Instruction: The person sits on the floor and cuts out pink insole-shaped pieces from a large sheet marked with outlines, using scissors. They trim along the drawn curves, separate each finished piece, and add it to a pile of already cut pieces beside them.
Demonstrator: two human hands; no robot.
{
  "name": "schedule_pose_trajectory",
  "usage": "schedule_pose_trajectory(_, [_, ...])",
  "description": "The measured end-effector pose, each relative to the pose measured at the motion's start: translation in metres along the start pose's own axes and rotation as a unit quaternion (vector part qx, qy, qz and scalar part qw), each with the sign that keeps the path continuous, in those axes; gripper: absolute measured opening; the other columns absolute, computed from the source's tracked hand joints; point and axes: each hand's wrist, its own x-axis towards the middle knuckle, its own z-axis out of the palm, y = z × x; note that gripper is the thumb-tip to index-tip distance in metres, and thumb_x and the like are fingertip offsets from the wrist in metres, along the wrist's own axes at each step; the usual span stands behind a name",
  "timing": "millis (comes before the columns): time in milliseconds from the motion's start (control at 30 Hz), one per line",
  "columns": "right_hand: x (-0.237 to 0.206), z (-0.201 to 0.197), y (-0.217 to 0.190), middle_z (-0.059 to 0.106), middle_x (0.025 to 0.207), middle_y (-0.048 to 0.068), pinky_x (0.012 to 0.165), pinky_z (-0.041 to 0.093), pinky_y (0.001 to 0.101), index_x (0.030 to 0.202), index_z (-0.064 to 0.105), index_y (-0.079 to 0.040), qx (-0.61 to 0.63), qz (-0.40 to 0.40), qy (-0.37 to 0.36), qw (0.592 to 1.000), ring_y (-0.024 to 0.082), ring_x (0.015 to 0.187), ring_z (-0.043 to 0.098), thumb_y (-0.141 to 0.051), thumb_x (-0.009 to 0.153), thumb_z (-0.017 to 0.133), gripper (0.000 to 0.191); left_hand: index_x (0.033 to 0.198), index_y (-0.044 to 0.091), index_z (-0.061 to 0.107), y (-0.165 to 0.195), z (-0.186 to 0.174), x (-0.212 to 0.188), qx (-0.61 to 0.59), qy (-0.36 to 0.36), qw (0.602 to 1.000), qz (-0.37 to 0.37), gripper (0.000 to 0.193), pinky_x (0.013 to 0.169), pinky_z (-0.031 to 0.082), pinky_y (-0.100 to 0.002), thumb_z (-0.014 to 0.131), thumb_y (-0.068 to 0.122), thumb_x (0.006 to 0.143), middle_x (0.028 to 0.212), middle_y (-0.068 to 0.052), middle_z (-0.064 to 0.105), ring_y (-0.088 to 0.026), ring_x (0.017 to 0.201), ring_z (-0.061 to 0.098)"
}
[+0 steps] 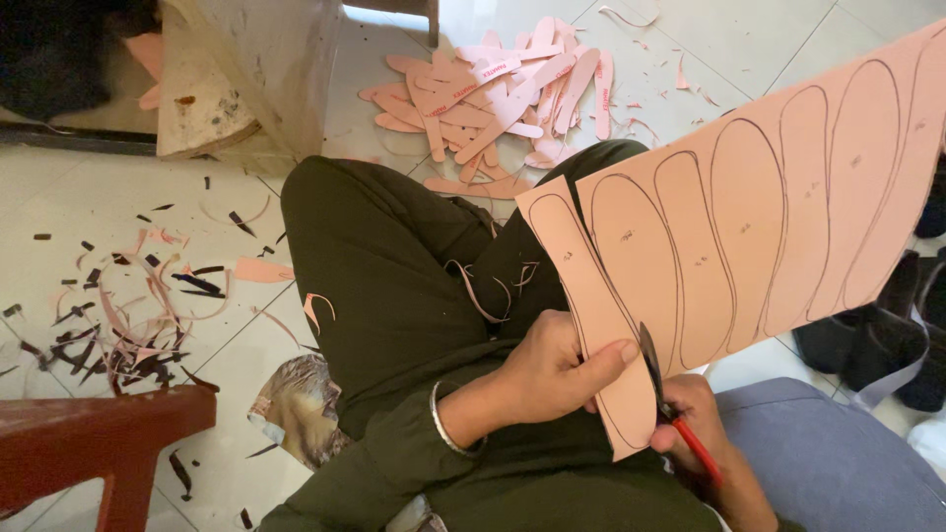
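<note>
My left hand [552, 369] grips the near edge of a large pink sheet [749, 227] marked with several black insole outlines; the thumb presses on the partly cut strip at its left. My right hand [695, 414] holds red-handled scissors [670, 399], whose dark blades stand in the cut line low on the sheet. The sheet tilts up to the right over my lap. A silver bangle [441, 424] circles my left wrist.
A pile of cut pink insole shapes [503, 94] lies on the tiled floor ahead. Pink and black offcuts [138, 315] litter the floor at left. A red stool [99, 433] stands near left, a grey cushion [838, 453] at right, dark shoes [887, 335] beyond.
</note>
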Motion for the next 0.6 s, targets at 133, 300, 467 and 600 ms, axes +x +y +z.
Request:
schedule_pose_trajectory(133, [0.004, 0.003, -0.008, 0.061, 0.057, 0.001, 0.049, 0.043, 0.0295, 0.071, 0.067, -0.001, -0.032, 0.01, 0.004, 0.999, 0.011, 0.054, 0.058, -0.099, 0.06, 0.048, 0.101, 0.087, 0.0, 0.067, -0.003, 0.002, 0.002, 0.002, 0.022, 1.0, -0.016, 0.028, 0.047, 0.049, -0.024, 0.058, 0.02, 0.105, 0.066, -0.003, 0.066, -0.006, 0.053, 0.063])
schedule_pose_trajectory(300, [0.004, 0.004, -0.034, 0.06, 0.062, 0.003, 0.05, 0.041, 0.0318, 0.082, 0.069, 0.0, -0.027, 0.013, -0.005, 1.0, 0.014, 0.057, 0.055, -0.103, 0.063, 0.04, 0.109, 0.084, -0.002, 0.067, -0.01, -0.002, 0.007, 0.031, 0.041, 0.998, -0.037, 0.03, 0.044, 0.048, -0.024, 0.06, 0.019, 0.104, 0.062, -0.003, 0.065, -0.007, 0.049, 0.062])
schedule_pose_trajectory(467, [0.008, 0.007, -0.022, 0.054, 0.056, 0.004, 0.05, 0.042, 0.0331, 0.067, 0.058, -0.004, -0.115, -0.04, 0.023, 0.992, 0.016, 0.052, 0.056, -0.1, 0.068, 0.039, 0.098, 0.091, -0.001, 0.069, -0.014, -0.007, 0.007, -0.02, 0.017, 0.998, -0.065, 0.027, 0.046, 0.05, -0.023, 0.061, 0.02, 0.104, 0.067, -0.003, 0.067, -0.007, 0.052, 0.062])
schedule_pose_trajectory(600, [0.008, 0.002, -0.004, 0.049, 0.05, 0.006, 0.045, 0.04, 0.0332, 0.066, 0.057, -0.006, -0.064, -0.089, 0.015, 0.994, 0.017, 0.043, 0.054, -0.082, 0.076, 0.058, 0.077, 0.095, -0.001, 0.069, -0.012, -0.009, 0.002, -0.065, -0.002, 0.995, -0.07, 0.024, 0.046, 0.048, -0.022, 0.062, 0.02, 0.104, 0.071, -0.004, 0.069, -0.006, 0.053, 0.061])
